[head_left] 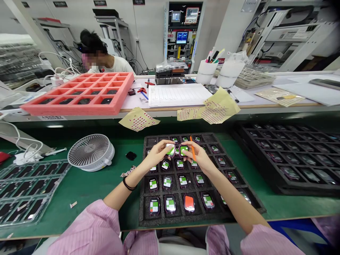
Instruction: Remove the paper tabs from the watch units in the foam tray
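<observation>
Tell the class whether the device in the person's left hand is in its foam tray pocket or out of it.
Out: the left hand holds the green-labelled device up above the black foam tray, not seated in it.

Nothing legible, all too small or blurred. Green-and-white stickers [170, 204] on the devices [154, 207]: no readable print. Ruled form [178, 95] on the bench, tiny print. Tray label [51, 118] on the pink foam tray's front edge, unreadable. Machine screens [182, 37] lit (digits too small), wall signs [60, 4] likewise.

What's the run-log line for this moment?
left hand: holds green-labelled device | right hand: holds orange stick, second device | above: black foam tray
</observation>
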`<state>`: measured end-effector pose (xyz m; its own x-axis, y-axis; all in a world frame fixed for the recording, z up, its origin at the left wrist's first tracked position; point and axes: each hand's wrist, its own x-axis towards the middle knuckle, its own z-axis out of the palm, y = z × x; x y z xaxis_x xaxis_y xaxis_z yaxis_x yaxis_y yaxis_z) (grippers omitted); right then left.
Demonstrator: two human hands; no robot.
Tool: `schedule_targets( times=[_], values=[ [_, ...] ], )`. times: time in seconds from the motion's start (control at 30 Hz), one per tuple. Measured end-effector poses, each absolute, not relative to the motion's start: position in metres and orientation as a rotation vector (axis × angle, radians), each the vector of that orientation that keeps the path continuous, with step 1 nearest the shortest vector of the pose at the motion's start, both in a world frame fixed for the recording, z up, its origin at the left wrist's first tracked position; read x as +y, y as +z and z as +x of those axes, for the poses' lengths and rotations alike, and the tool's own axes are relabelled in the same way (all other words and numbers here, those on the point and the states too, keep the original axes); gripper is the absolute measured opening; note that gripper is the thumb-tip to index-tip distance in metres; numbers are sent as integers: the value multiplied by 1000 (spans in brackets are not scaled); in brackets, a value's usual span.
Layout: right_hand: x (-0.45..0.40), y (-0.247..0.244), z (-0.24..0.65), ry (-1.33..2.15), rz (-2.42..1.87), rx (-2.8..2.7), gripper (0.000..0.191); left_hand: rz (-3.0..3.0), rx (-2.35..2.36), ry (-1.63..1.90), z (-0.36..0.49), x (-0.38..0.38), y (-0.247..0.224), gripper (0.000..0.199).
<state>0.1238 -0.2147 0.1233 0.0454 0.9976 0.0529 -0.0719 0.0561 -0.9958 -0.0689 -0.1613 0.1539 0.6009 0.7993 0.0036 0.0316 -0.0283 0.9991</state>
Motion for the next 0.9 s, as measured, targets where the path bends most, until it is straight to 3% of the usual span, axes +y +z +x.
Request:
schedule_targets(
  times=[0.4,0.77,0.9],
  values=[
    [-218,124,124,1212,-1129,-1169,30,1548,711,702,-69,-161,148,35],
    [-215,122,125,1162,-1119,-1224,49,1613,623,690,-72,-159,145,51],
    [-217,127,124,1191,-1148,-1174,38,1613,628,681,-73,-159,145,53]
  ],
)
